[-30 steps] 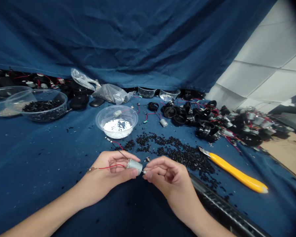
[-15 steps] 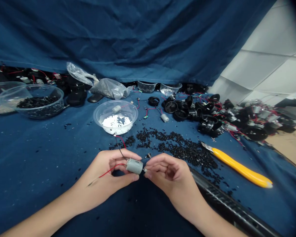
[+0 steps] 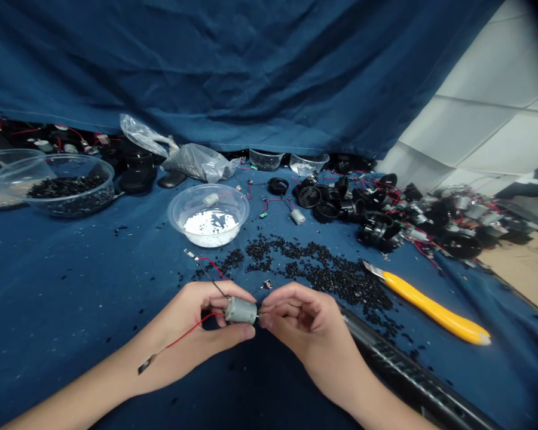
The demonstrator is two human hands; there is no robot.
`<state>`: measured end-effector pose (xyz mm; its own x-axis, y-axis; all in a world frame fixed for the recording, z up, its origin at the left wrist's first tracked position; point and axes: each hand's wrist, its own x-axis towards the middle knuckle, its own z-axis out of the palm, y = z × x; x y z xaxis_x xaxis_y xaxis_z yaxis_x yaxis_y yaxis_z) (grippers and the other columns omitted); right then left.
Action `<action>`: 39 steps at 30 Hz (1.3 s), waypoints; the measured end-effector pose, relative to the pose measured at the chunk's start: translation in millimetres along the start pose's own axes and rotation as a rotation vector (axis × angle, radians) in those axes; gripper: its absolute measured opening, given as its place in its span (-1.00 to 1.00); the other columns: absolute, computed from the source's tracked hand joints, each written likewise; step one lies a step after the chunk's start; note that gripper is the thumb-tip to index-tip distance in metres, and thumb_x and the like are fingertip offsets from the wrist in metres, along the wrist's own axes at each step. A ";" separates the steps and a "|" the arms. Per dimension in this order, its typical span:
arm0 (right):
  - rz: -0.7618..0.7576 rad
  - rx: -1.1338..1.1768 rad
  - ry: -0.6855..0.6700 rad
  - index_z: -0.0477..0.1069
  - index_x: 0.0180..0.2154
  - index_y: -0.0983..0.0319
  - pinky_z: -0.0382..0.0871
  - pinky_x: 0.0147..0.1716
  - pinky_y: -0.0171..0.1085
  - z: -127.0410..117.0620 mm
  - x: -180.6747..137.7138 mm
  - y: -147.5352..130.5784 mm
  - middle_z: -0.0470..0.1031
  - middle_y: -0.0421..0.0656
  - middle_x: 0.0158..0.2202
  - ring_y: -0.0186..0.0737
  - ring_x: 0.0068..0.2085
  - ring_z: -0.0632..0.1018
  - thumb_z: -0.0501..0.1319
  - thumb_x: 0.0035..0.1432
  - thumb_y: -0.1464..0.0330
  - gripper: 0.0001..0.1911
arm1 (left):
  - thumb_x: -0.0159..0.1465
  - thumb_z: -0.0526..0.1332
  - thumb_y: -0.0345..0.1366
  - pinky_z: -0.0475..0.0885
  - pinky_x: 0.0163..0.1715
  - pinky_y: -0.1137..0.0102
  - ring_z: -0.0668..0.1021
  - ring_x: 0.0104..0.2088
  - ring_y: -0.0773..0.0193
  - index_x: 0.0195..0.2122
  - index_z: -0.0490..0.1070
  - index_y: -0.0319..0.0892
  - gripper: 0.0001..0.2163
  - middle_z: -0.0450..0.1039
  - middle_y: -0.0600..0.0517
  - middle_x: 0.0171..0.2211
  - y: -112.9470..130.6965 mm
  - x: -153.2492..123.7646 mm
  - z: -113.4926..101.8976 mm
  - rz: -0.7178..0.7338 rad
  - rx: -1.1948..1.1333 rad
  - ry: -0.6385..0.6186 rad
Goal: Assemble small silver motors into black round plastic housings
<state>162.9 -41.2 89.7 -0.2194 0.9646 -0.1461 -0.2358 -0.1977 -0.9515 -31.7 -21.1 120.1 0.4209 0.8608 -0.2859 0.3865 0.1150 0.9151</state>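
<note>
Two hands are held close together above a blue cloth (image 3: 72, 334). A small silver motor (image 3: 241, 310) is gripped by the left hand (image 3: 183, 328), and its far end is pinched by the right hand (image 3: 302, 322). A red wire (image 3: 190, 334) is hung from the motor across the left wrist. Black plastic bits (image 3: 332, 278) are scattered just past the hands, and a yellow craft knife (image 3: 433, 312) is lying off to the right.

Motor (image 3: 241, 310) end hidden by fingers (image 3: 269, 319), far-left bowl (image 3: 9, 185) cut off
</note>
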 end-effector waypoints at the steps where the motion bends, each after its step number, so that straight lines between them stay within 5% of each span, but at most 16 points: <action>1: 0.004 0.014 -0.006 0.55 -0.38 0.23 0.38 -0.39 -0.50 -0.3 0.2 0.1 0.59 -0.23 -0.44 -0.41 -0.40 0.55 0.50 -0.08 0.44 -0.80 | 0.15 0.37 -0.19 0.40 -0.31 0.41 0.57 -0.33 0.20 -0.17 0.54 -0.12 -0.77 0.62 0.06 -0.37 0.4 -0.4 -0.1 -0.009 -0.008 0.010; 9: -0.023 -0.047 -0.014 0.53 -0.37 0.21 0.40 -0.39 -0.49 1.2 -2.4 -1.7 0.58 -0.25 -0.42 -0.41 -0.41 0.56 0.46 -0.04 0.47 -0.83 | 0.24 0.33 -0.27 0.39 -0.34 0.48 0.56 -0.37 0.30 -0.29 0.55 -0.10 -0.94 0.58 0.12 -0.44 -4.6 -2.7 2.9 0.060 -0.163 -0.010; 22: -0.106 -0.345 0.006 0.52 -0.38 0.18 0.33 -0.48 -0.42 0.2 -5.9 -6.1 0.54 -0.28 -0.47 -0.37 -0.46 0.49 0.29 0.15 0.44 -0.93 | 0.22 0.34 -0.29 0.40 -0.38 0.51 0.55 -0.41 0.32 -0.21 0.56 -0.08 -0.88 0.56 0.14 -0.47 -5.8 -2.9 1.2 0.103 -0.166 0.102; 27: -0.228 -0.649 -0.104 0.53 -0.21 0.15 0.41 -0.21 -0.36 -3.1 -9.8 -5.7 0.55 -0.26 -0.25 -0.31 -0.23 0.55 0.24 0.16 0.57 -0.77 | 0.23 0.31 -0.23 0.36 -0.44 0.53 0.49 -0.49 0.36 -0.31 0.54 -0.11 -0.91 0.49 0.15 -0.54 -6.3 0.6 -3.4 0.165 -0.101 0.247; 32: -0.264 -0.833 -0.234 0.51 -0.08 0.15 0.37 -0.18 -0.30 2.8 -7.7 -6.0 0.52 -0.22 -0.16 -0.24 -0.17 0.51 0.36 0.08 0.53 -0.65 | 0.25 0.26 -0.14 0.34 -0.49 0.50 0.44 -0.55 0.36 -0.47 0.45 -0.16 -0.77 0.40 0.13 -0.58 -6.7 1.9 -7.0 0.177 -0.081 0.289; 39: -0.399 -0.983 -0.374 0.45 -0.28 0.21 0.30 -0.20 -0.28 12.5 -0.1 -3.0 0.46 -0.19 -0.24 -0.24 -0.19 0.47 0.24 0.23 0.51 -0.90 | 0.22 0.27 -0.09 0.22 -0.56 0.48 0.30 -0.61 0.40 -0.56 0.34 -0.17 -0.69 0.24 0.18 -0.67 -5.3 2.8 -3.1 0.151 -0.160 0.237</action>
<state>151.8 -42.9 96.0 -0.6040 0.7827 0.1499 0.4598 0.4959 -0.7366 -35.1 -17.8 115.3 0.2535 0.9634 -0.0867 0.1921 0.0377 0.9807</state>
